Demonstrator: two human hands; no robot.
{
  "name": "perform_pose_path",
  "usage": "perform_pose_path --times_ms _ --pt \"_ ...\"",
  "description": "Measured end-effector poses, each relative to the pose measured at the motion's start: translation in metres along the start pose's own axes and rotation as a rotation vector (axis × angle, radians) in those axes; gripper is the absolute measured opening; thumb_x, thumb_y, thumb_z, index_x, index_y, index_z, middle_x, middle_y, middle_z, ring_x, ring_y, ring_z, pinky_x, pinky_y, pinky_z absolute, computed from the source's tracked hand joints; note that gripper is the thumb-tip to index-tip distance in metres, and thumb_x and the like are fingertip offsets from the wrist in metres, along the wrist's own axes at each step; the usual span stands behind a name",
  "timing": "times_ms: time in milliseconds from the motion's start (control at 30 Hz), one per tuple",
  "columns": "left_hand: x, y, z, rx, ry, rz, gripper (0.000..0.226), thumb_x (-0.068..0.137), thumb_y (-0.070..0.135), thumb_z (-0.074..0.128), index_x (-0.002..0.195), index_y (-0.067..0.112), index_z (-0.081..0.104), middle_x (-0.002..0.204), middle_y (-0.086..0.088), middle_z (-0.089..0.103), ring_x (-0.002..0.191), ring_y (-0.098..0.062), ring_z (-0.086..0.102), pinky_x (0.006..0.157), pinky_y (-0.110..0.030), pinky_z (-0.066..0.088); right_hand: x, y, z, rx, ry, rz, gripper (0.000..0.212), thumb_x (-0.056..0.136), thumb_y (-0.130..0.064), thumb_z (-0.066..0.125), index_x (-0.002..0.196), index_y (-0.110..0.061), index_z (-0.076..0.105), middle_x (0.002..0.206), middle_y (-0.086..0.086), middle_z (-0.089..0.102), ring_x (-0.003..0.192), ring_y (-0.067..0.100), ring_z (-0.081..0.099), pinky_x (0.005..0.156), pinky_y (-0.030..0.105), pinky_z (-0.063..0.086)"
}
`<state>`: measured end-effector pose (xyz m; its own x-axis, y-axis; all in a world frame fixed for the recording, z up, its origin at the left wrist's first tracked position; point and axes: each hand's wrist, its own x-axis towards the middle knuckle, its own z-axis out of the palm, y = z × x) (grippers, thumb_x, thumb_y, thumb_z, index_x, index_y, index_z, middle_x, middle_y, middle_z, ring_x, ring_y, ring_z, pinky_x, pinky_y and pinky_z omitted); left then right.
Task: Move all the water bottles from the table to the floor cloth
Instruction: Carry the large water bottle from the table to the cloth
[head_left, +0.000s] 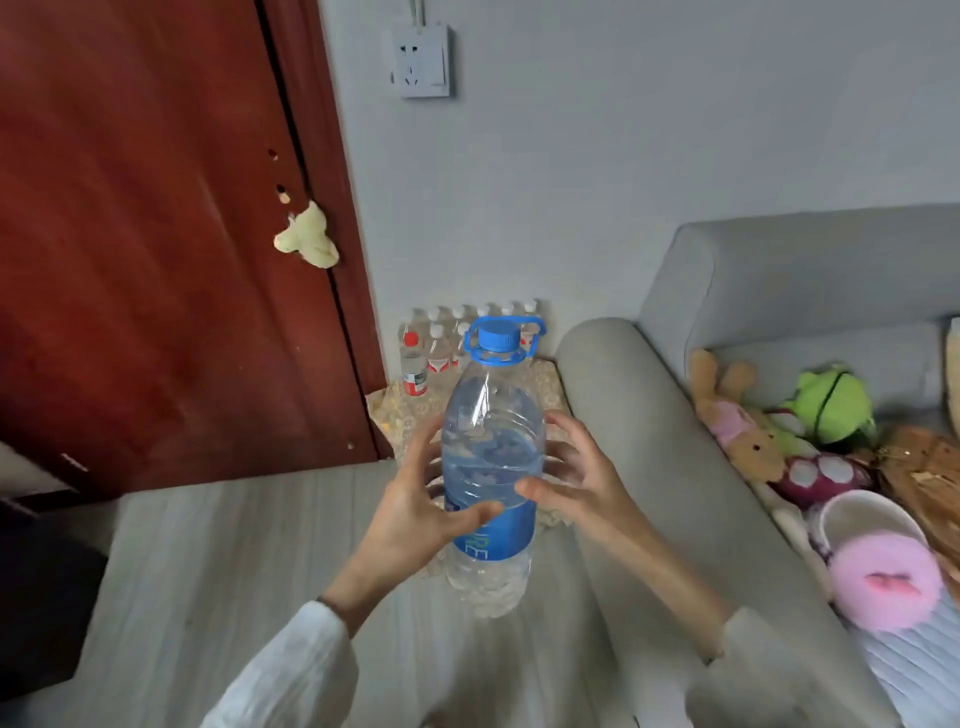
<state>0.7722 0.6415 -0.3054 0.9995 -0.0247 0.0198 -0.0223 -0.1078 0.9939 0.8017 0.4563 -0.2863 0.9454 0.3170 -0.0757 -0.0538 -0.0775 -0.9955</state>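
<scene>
A large clear water bottle (491, 457) with a blue cap, blue carry handle and blue label is held upright in mid-air at the centre. My left hand (415, 499) grips its left side and my right hand (571, 473) grips its right side, thumbs across the front. Behind and below it, a patterned yellowish floor cloth (395, 410) lies by the wall. On the cloth stand several small water bottles (441, 343) with white and red caps, partly hidden by the big bottle.
A grey sofa (675, 441) with a wide armrest runs along the right, holding plush toys (779, 431) and a pink slipper (878, 566). A dark red door (156, 260) fills the left. Pale wood-look flooring (234, 561) lies below my hands.
</scene>
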Motion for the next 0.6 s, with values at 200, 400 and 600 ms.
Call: perform_pose_path --times_ms 200,400,600 --pt "0.117 -0.02 0.01 0.04 -0.078 -0.035 0.091 0.063 0.007 0.081 0.132 0.033 0.03 0.121 0.005 0.058 0.107 -0.006 0.059 0.087 -0.025 0.051 0.1 0.011 -0.048 -0.017 0.039 0.068 0.058 0.07 0.002 0.071 0.109 -0.033 0.046 0.101 0.006 0.064 0.087 0.002 0.065 0.069 0.016 0.051" --pt "0.227 -0.056 0.044 0.044 -0.055 -0.109 0.091 0.062 0.01 0.082 0.129 0.043 0.029 0.12 0.002 0.059 0.107 -0.01 0.061 0.086 -0.026 0.051 0.209 0.042 -0.116 -0.046 -0.027 0.184 0.065 0.071 -0.002 0.072 0.127 -0.017 0.043 0.114 0.012 0.064 0.108 0.021 0.06 0.091 0.033 0.051" --pt "0.338 -0.087 0.082 0.061 0.036 -0.193 0.087 0.058 0.015 0.084 0.119 0.045 0.031 0.111 0.009 0.062 0.099 -0.005 0.064 0.077 -0.015 0.051 0.321 0.061 -0.188 -0.12 -0.201 0.216 0.067 0.076 -0.009 0.069 0.129 -0.034 0.037 0.118 0.003 0.062 0.111 0.011 0.057 0.092 0.025 0.048"
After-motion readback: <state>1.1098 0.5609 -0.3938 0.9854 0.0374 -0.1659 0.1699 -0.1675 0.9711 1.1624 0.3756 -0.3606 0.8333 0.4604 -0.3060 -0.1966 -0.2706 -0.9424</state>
